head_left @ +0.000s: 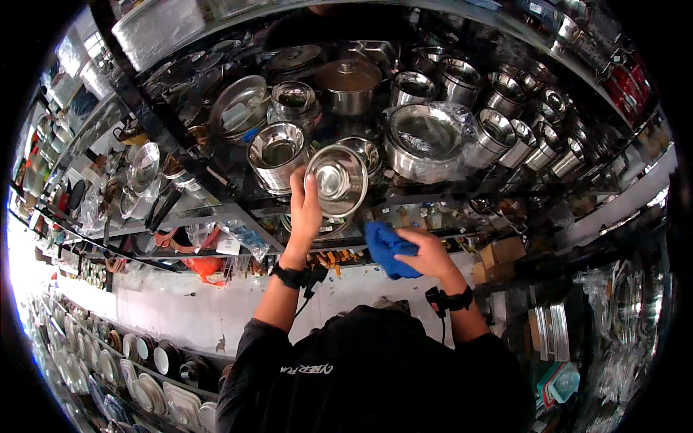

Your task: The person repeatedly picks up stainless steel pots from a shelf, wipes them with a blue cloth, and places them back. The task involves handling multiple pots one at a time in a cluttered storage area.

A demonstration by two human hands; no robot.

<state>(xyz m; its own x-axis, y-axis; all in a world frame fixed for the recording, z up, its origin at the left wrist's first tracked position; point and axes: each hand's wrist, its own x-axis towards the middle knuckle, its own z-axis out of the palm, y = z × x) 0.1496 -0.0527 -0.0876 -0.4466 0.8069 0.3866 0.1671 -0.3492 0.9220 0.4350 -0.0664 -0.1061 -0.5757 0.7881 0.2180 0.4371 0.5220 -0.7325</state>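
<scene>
My left hand [305, 211] grips a shiny stainless steel bowl [342, 189] by its left side, with the mouth of the bowl tilted toward me. A blue cloth [387, 251] is bunched in my right hand [430, 251], lower and to the right, apart from the bowl. Just left of the held bowl stands a stack of steel bowls [276, 154] on the shelf. Behind the held bowl, partly covered by it, sits another steel bowl [360, 151].
On the same shelf are a lidded steel pot [348, 89], a wide stack of plastic-wrapped steel basins [425, 143] and several steel canisters [495, 130]. A dark shelf post [173, 135] rises at left. Cardboard boxes [498, 257] lie low at right. Dishes [162, 357] line shelves at lower left.
</scene>
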